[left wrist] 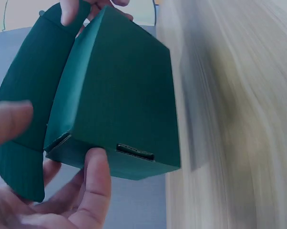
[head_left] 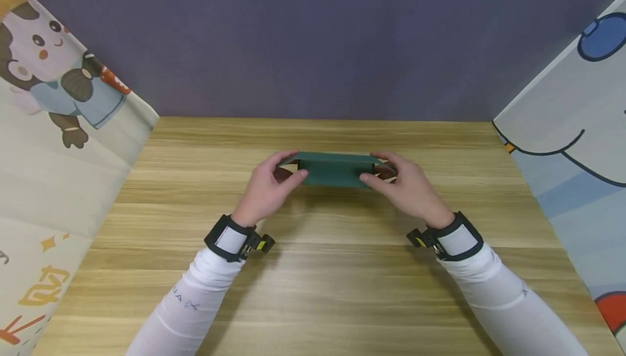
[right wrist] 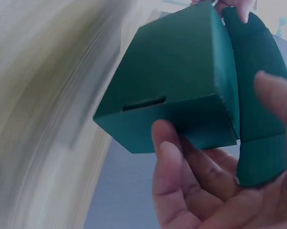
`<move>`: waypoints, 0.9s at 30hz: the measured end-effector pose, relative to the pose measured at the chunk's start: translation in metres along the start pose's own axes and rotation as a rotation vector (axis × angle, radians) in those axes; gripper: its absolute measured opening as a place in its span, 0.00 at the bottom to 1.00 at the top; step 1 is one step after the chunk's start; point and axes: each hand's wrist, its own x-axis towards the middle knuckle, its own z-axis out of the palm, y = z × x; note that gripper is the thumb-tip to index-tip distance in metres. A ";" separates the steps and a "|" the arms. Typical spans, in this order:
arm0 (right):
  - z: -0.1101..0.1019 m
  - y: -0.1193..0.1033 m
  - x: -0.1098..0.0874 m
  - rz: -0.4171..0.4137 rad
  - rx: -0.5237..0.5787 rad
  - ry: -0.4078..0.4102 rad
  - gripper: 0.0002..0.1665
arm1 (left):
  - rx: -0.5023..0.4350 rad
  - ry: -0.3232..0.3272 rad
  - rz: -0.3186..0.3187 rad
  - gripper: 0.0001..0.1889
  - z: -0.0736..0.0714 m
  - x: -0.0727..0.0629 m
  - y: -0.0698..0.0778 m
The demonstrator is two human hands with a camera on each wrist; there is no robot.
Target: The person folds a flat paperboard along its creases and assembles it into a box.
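Observation:
A small dark green cardboard box [head_left: 337, 175] is held between both hands over the middle of the table. Its lid flap [left wrist: 35, 78] stands folded away from the body, with bent side tabs at its ends. My left hand [head_left: 268, 186] grips the left end, fingers at the side wall and thumb near the lid. At the opposite end my right hand [head_left: 409, 188] grips it in much the same way. Both wrist views show a narrow slot [right wrist: 144, 104] along an edge of the box. The inside is hidden in the wrist views, and whether the box touches the table I cannot tell.
A wood-grain table [head_left: 342, 291] extends under both arms. Behind it rises a dark blue-grey wall [head_left: 323, 41]. Printed cartoon sheets flank the table, one on the left [head_left: 58, 176] and another on the right [head_left: 567, 127]. Each wrist wears a black strap with a small camera.

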 end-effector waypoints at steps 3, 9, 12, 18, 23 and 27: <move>0.000 -0.001 0.001 -0.002 -0.040 0.042 0.40 | 0.025 0.025 -0.016 0.26 0.000 0.000 0.002; 0.001 -0.003 0.003 0.054 -0.076 0.045 0.40 | 0.047 0.018 -0.095 0.28 0.001 0.000 0.006; 0.001 -0.003 0.004 0.068 -0.101 0.035 0.43 | 0.025 -0.006 -0.140 0.27 0.002 0.000 0.007; 0.003 0.000 0.007 0.054 -0.102 0.039 0.33 | -0.049 -0.038 -0.210 0.20 0.003 0.002 0.005; 0.006 0.003 0.011 0.056 -0.063 0.011 0.29 | -0.078 -0.057 -0.247 0.19 0.005 0.003 0.001; 0.009 0.005 0.013 0.072 -0.048 -0.029 0.30 | -0.080 -0.066 -0.257 0.20 0.005 0.005 -0.002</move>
